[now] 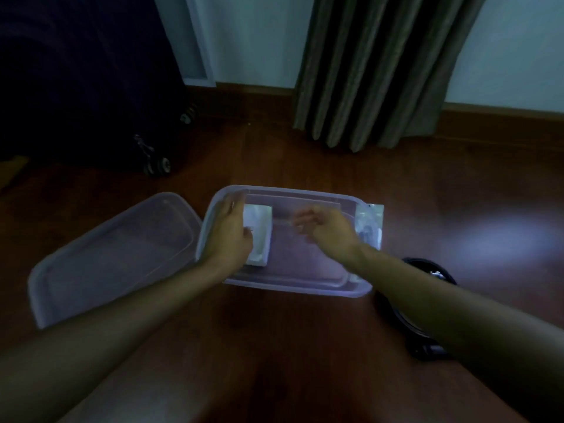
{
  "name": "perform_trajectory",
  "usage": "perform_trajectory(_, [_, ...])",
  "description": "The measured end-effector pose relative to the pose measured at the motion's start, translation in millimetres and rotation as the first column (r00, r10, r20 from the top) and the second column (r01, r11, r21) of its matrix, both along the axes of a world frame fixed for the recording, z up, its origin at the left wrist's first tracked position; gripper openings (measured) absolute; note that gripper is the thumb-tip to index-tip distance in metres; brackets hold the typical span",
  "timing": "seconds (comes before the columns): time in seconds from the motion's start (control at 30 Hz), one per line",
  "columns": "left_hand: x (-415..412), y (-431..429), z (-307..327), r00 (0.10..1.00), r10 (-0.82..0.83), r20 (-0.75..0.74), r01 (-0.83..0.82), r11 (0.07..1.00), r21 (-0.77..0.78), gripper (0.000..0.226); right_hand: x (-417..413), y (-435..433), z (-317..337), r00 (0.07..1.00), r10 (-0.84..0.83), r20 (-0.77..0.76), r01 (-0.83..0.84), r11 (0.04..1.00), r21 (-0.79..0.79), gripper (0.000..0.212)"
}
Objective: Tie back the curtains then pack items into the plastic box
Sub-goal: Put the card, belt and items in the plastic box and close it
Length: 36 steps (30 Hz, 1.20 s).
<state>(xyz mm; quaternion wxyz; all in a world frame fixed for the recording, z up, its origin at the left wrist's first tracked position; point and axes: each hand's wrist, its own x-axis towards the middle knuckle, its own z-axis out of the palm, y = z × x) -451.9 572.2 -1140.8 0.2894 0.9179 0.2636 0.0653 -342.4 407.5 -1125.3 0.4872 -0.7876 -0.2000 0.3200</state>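
Plastic box (290, 287) sits open on the wooden floor at the centre of my view, its lid (113, 254) lying flat at its 9 o'clock.

My left hand (227, 236) lies at the 9 o'clock end of the box, fingers fairly straight along the left edge of a white packet (259, 236) and thumb touching its top; it reads as settling the packet rather than gripping it. My right hand (326, 230) hovers over the middle of the box, smeared by motion. Its fingers look loosely curled, and I cannot tell whether they pinch anything.

The risks, as I judge them:
- A silvery pouch (370, 224) at the 3 o'clock end seems to ride over the rim. If it is left so, the lid may not seat.
- The right forearm passes close above a black round object (427, 267) at the box's 4 o'clock, so a careless pull back could knock it.
- The light box could skid on the smooth floor if I push the packet sideways.

The light is poor. I cannot read either packet, or tell whether the pouch lies inside or outside the wall. The curtain (381, 71) at 1 o'clock is cut off above, so any tie-back is out of view. The dark suitcase (85, 87) at 10 o'clock is mostly shadow.
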Motion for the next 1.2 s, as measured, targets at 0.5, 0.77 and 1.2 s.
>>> perform_trajectory(0.5, [139.5,-224.8,-1.2,0.628,-0.755,-0.19,0.767,0.641,-0.009,0.059,22.3,-266.3,-21.5,0.893,-0.382,0.236,0.447,0.704,-0.551,0.043])
perform_trajectory(0.77, [143.3,-275.0,-36.8,0.592,-0.661,-0.461,0.793,0.578,0.19,0.063,1.7,-299.1,-43.5,0.926,-0.372,0.06,0.319,0.686,-0.654,0.049])
perform_trajectory(1.2, [159.2,-265.4,-30.2,0.669,-0.677,-0.308,0.742,0.63,0.227,0.024,-4.9,-309.6,-41.6,0.981,-0.193,0.034,0.17,0.753,-0.635,0.063])
